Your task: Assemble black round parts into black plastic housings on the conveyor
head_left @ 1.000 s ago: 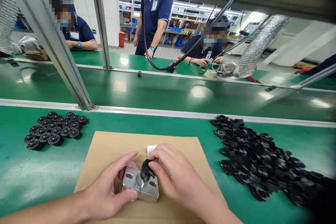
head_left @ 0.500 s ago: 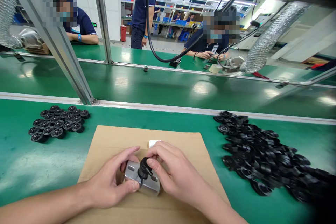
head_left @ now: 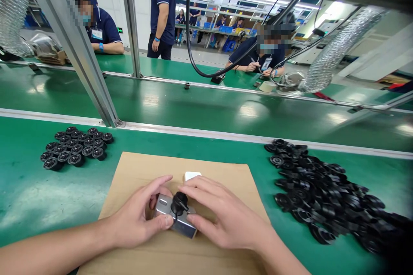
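A silver metal block (head_left: 184, 227) with slots in its top rests on the cardboard. My left hand (head_left: 138, 219) is closed around its left end, thumb at the front and fingers behind. On top of the block stands a round black plastic part (head_left: 179, 203) with a thin tail hanging over the front. Just right of that part is my right hand (head_left: 222, 210), its thumb and fingers apart. Its thumb tip is at the block's right side; whether it touches I cannot tell. A white object (head_left: 192, 175) lies partly hidden behind the right hand.
A cardboard sheet (head_left: 138, 172) covers part of the green table (head_left: 22, 206). Round black parts (head_left: 76, 148) stand grouped at left; a loose heap of black plastic pieces (head_left: 322, 193) lies at right. A metal post (head_left: 87, 68) rises beyond. Co-workers sit across the bench.
My right hand's fingers have parted from the black part, which they pinched before. The part stays on the block, and my left hand keeps its hold.
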`<state>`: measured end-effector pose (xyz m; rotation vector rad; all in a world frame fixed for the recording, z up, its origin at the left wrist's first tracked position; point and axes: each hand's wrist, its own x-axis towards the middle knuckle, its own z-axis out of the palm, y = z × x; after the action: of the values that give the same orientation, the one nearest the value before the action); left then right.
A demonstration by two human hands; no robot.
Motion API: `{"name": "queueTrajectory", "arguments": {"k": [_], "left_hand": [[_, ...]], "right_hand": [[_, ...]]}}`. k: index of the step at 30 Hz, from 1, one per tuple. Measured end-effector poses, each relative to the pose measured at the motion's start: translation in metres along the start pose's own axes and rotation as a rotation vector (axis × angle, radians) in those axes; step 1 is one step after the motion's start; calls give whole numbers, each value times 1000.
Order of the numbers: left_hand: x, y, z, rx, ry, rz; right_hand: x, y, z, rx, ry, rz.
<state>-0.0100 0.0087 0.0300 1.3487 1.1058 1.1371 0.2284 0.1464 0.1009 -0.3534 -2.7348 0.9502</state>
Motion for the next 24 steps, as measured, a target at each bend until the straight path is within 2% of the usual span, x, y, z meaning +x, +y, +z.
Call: {"name": "queueTrajectory", "arguments": {"k": [5, 12, 16, 19, 22, 24], "left_hand": [[0, 1, -1, -26, -11, -54], [2, 4, -3, 1, -14, -78], [1, 0, -2, 32, -16, -28], [-2, -8, -1, 84, -35, 59], [-4, -15, 0, 164, -64, 134], [-4, -17, 0, 211, -74, 170]], "right_hand": [[7, 6, 13, -63, 133, -112], [7, -2, 22, -112, 192, -71], [-1, 4, 10, -42, 93, 7], [-6, 13, -4, -6, 75, 132], [-8, 24, -9, -123, 65, 320], [-8, 33, -8, -206, 16, 367]]}}
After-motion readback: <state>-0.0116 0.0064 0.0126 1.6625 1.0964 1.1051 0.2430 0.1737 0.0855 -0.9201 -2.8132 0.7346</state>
